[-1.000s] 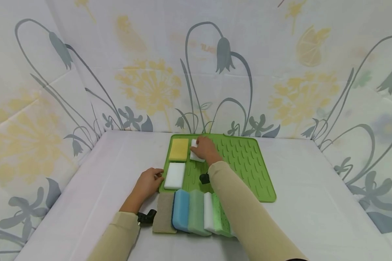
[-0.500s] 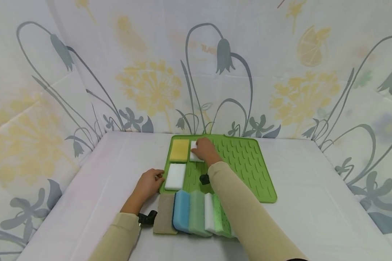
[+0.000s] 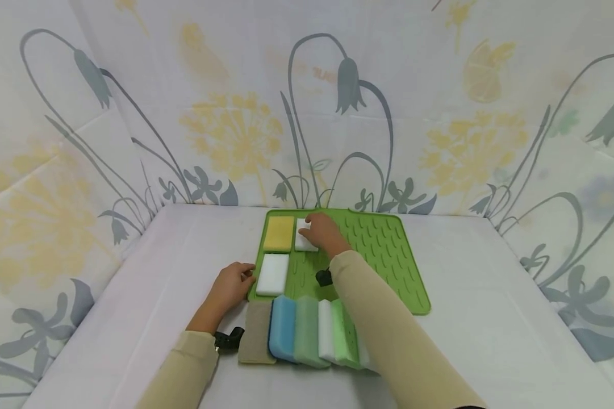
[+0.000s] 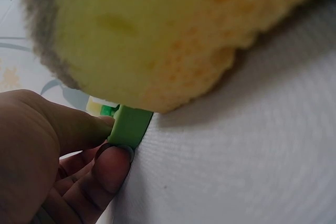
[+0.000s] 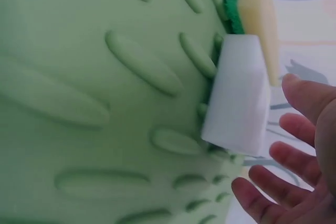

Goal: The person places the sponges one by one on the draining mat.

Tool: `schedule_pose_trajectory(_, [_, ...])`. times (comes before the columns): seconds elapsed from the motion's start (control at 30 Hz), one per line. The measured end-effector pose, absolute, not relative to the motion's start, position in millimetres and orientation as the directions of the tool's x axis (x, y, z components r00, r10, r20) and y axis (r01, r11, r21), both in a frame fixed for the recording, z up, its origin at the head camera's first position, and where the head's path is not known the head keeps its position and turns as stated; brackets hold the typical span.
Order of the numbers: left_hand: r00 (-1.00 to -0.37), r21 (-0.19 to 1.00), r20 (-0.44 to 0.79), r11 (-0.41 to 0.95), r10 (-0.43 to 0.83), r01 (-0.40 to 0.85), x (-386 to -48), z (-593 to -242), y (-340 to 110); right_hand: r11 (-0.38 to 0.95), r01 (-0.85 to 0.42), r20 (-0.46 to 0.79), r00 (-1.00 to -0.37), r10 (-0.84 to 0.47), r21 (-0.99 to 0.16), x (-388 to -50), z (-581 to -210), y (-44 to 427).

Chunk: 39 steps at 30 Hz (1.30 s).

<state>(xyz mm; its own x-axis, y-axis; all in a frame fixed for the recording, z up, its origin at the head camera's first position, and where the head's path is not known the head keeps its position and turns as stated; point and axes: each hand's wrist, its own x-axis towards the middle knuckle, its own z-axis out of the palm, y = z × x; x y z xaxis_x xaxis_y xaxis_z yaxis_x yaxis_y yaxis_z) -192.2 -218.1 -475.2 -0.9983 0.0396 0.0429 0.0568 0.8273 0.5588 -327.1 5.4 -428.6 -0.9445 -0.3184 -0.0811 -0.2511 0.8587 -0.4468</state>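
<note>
My right hand [image 3: 323, 232] hovers beside a white sponge [image 3: 304, 237] near the back of a green drying mat [image 3: 373, 255]. In the right wrist view its fingers [image 5: 296, 158] are spread and apart from that white sponge [image 5: 236, 95]. My left hand [image 3: 231, 286] is at the mat's left edge; the left wrist view shows thumb and index finger pinching the green rim [image 4: 131, 125]. A yellow sponge [image 3: 279, 233] lies at the mat's back left corner, with another white sponge [image 3: 273, 275] in front of it.
In front of the mat leans a row of sponges: grey-brown [image 3: 257, 334], blue [image 3: 283, 329], pale green [image 3: 308, 332], white [image 3: 325, 332], bright green [image 3: 343, 335] and a pale one partly behind my right sleeve [image 3: 404, 335]. Flowered cloth [image 3: 307, 130] stands behind the table.
My right hand has let go of the white sponge and drawn slightly to the right, leaving it on the mat. The left hand stays at the mat's edge.
</note>
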Motion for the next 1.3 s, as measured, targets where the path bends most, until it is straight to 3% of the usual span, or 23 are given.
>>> schedule_pose_trajectory(0.53, [-0.998,0.551,0.035,0.832,0.055,0.065,-192,-476,-222,0.835,-0.391,-0.214,-0.843,-0.494,-0.388,-313,-387,32])
schedule_pose_trajectory(0.87, [-0.997,0.541,0.041,0.837,0.062,0.074,-191,-475,-224,0.801,-0.467,-0.216,-0.796,-0.565,-0.376,-298,-373,52])
schedule_pose_trajectory(1.3, [-0.997,0.536,0.017,0.841,0.072,0.070,-193,-473,-220,0.785,-0.463,-0.203,-0.793,-0.574,-0.411,-263,-368,86])
